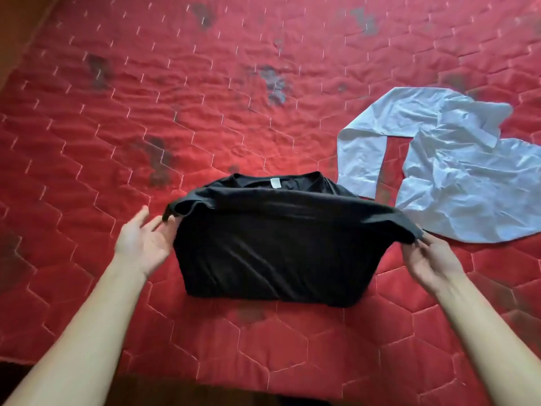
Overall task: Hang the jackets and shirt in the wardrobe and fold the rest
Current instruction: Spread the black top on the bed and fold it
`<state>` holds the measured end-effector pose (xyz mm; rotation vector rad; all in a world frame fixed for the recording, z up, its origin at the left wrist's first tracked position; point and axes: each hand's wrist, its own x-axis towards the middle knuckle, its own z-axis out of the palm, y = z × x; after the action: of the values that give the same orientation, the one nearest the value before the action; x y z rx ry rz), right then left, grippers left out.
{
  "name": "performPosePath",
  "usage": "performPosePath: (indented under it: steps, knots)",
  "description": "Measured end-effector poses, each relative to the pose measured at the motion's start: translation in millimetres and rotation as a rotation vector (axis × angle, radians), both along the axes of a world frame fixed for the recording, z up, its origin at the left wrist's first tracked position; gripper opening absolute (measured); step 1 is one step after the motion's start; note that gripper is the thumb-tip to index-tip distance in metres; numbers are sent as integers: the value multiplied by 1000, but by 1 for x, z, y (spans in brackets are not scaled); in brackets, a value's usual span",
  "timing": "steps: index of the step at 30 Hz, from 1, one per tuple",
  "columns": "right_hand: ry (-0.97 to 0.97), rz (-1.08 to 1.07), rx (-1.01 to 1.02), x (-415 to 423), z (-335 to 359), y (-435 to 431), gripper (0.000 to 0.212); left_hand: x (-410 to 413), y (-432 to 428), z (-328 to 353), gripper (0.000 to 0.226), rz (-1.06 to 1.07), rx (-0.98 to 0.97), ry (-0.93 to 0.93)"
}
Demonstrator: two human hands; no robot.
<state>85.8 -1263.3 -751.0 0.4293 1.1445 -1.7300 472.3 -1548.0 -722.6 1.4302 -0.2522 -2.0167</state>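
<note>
The right hand (426, 259) pinched the soft, limp black T-shirt's (278, 244) folded corner; the left hand (143, 241) lay spread wide beside the opposite corner.

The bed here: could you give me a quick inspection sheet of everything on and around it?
Surface: red quilted bedspread, with dark blotches.
Job's things: black T-shirt, partly folded, neck label up; white shirt, crumpled and unfolded, to its right.
Clutter: nothing seen.
Grippers: left hand open, palm up, at the T-shirt's left edge; right hand pinching its right corner.
Cables: nothing seen.
Surroundings: brown strip at top left; wardrobe not in view.
</note>
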Motion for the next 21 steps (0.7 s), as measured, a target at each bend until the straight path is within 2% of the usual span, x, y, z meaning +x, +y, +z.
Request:
performPosePath:
  steps: [1,2,4,5,7,8,9,10,12,15,17,21]
  knots:
    - [-30,-23,-13,-10,-7,-11,64,-9,-9,-10,79,78,-1,-7]
    - [-23,-18,4,-18,-13,-21,52,-17,-13,-19,80,77,13,-27]
    - [92,122,233,-19,-30,-30,17,-29,-6,-35,74,-86,22,-197]
    - [177,233,372,-15,-40,-31,15,-29,-1,-45,65,-165,18,-339]
    - [378,424,630,-9,-69,-21,28,-22,11,-69,45,-324,-74,-752]
    - [493,521,735,-5,-80,-16,44,-18,17,-79,39,-446,-140,-997]
    - [595,626,834,-1,-88,-12,57,-14,23,-85,39,-584,-206,-1179]
    - [652,705,891,6,-90,-10,61,-10,28,-91,45,-680,-248,-1289]
    - [641,757,904,27,-90,-8,61,-10,41,-99,58,-750,-196,-1306]
    - [629,729,883,54,-90,-8,61,-14,55,-103,61,-768,-165,-1291]
    - [665,648,904,65,-92,-6,57,-9,61,-104,56,-777,-169,-1263]
    - [750,476,931,74,-91,7,44,13,70,-103,28,-759,-183,-1147]
